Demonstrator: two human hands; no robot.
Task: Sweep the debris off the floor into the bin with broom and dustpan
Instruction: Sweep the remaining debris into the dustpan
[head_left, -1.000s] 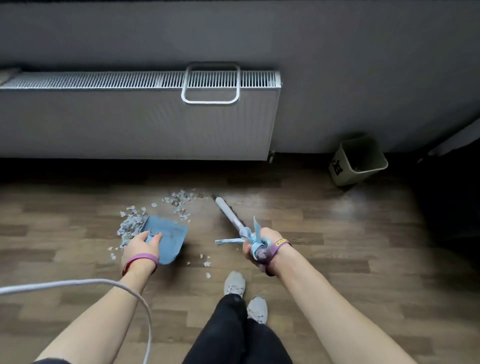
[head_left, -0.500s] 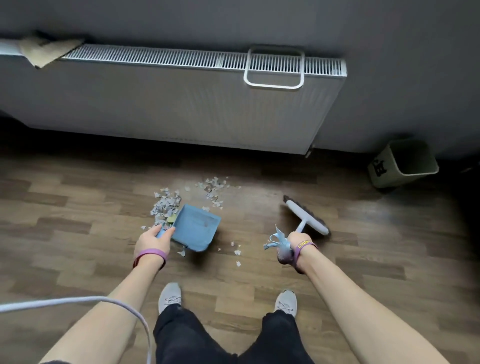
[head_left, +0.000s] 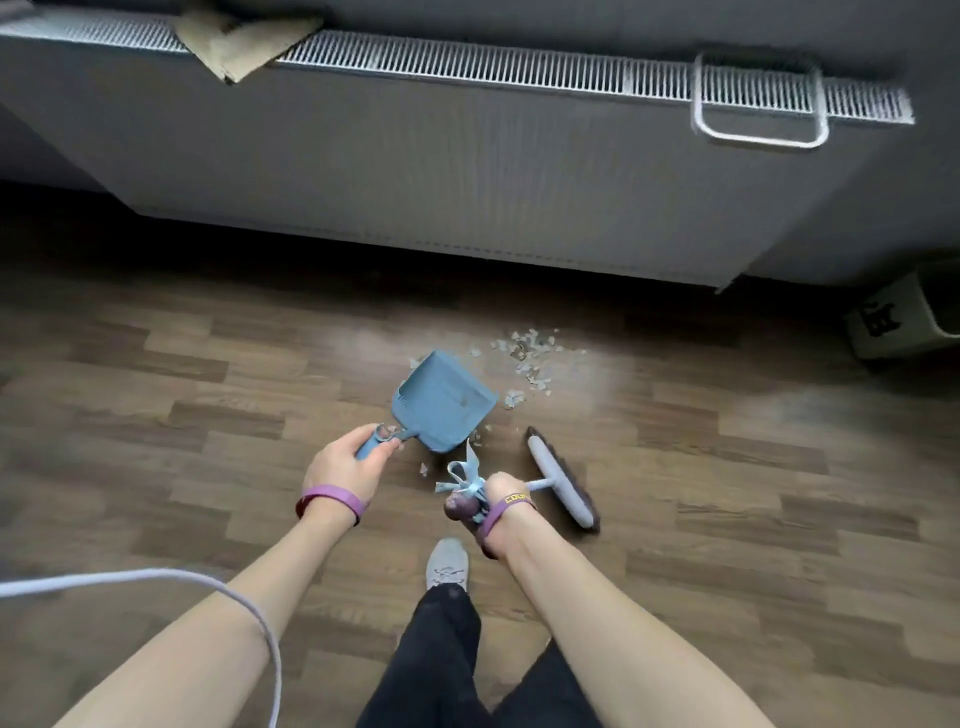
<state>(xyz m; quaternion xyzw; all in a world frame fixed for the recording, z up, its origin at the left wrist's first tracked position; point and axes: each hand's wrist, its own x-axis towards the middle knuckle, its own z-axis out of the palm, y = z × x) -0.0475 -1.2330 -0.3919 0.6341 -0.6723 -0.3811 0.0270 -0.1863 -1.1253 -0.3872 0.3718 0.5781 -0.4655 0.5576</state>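
Wood-look laminate floor (head_left: 208, 415): pale paper scraps (head_left: 530, 358) lie just beyond blue plastic dustpan (head_left: 441, 400), its handle gripped by left hand (head_left: 345, 465); right hand (head_left: 501, 499) grips grey-headed broom (head_left: 558, 475). Beige plastic bin (head_left: 904, 317) stands well apart. Risk: brisk strokes likely scatter scraps.

Dim, soft, wide-angle edge warp

Blue dustpan (head_left: 441, 400), tilted, mouth toward pale debris (head_left: 530, 358) scattered on the floor (head_left: 208, 415) just beside. Dark-bristled broom (head_left: 561, 475) lies near it; beige bin (head_left: 904, 322) stands well apart.
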